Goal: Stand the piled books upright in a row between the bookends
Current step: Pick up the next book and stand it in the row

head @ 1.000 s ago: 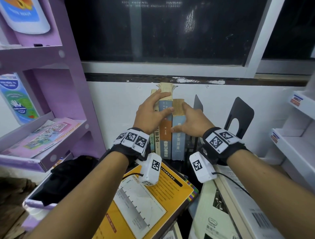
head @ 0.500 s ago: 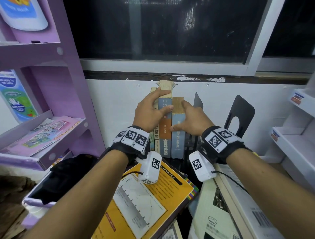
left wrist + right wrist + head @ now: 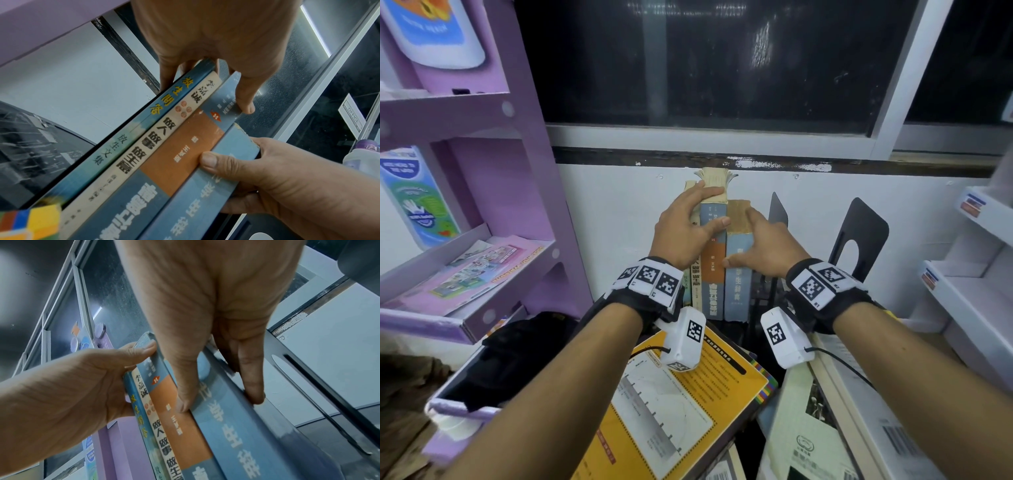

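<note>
Several books stand upright in a row against the white wall: a thin blue one (image 3: 144,116), a cream one (image 3: 697,284), a blue-and-orange one (image 3: 714,270) and a light-blue one (image 3: 738,291). My left hand (image 3: 705,209) grips the row from the left, fingers over the tops and thumb across the blue-and-orange spine. The light-blue book at the right end is held by my right hand (image 3: 739,236), with the thumb on its spine and the fingers down its right side. A black bookend (image 3: 779,212) stands edge-on just right of the row. A second black bookend (image 3: 859,236) stands further right.
A yellow book (image 3: 688,394) lies flat in front of the row, with a white book (image 3: 808,428) and a barcoded box (image 3: 887,421) to its right. A purple shelf unit (image 3: 482,137) stands at the left, white shelves (image 3: 969,274) at the right. A black object (image 3: 517,353) lies lower left.
Both hands keep the same hold on the standing books. Only the view has shifted slightly.
</note>
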{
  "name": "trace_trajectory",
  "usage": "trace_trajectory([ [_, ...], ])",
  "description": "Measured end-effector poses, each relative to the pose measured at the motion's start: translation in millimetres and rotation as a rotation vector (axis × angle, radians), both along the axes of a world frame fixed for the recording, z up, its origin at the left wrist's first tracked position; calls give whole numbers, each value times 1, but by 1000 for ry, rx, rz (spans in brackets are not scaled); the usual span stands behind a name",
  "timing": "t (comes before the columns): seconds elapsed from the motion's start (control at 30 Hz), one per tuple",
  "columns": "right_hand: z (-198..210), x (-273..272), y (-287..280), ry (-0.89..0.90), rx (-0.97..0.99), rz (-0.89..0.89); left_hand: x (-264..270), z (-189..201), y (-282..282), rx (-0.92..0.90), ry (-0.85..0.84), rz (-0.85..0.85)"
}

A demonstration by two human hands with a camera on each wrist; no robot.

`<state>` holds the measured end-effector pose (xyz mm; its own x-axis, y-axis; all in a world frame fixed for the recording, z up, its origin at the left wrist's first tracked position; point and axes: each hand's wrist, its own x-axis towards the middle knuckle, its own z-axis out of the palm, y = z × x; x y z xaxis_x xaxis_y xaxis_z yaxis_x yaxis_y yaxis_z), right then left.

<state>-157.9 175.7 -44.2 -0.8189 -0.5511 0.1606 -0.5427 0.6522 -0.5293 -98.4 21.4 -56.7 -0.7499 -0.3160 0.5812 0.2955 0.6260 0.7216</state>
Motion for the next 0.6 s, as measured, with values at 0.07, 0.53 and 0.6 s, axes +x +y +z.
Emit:
trace_trajectory([
  [0.07, 3, 1, 4, -39, -17, 20, 1, 1, 0, -7, -16, -3],
  [0.53, 32, 27, 50, -108, 44, 37, 31, 8, 15, -96, -63, 64],
  [0.6, 37, 32, 61, -86, 65, 41, 38, 11, 22, -130, -28, 126],
])
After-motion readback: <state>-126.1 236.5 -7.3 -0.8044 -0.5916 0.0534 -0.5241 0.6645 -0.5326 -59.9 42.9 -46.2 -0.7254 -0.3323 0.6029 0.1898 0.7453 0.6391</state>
